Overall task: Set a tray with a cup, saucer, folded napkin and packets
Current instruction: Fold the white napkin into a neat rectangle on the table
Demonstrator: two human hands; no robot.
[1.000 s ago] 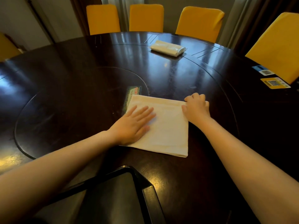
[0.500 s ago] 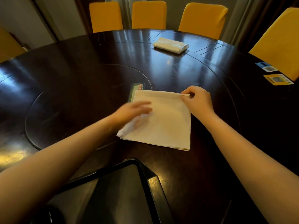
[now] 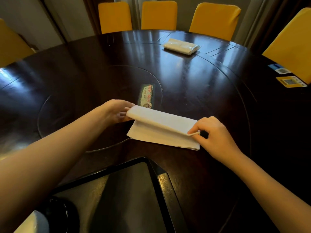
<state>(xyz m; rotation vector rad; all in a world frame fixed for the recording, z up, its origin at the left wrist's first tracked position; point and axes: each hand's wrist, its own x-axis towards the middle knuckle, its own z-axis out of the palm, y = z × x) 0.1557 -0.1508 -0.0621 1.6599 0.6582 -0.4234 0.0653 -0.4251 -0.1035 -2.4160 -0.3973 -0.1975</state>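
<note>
Fingertips of the left hand (image 3: 116, 113) disappear under the raised fold of the napkin (image 3: 161, 128), which also covers the near end of a printed card (image 3: 146, 95) whose lettering is too small to read. The tray (image 3: 162, 187) runs off the bottom edge, as does a dark glossy object (image 3: 62, 214) at lower left that cannot be identified. The labels (image 3: 291, 81) at far right are illegible.
</note>
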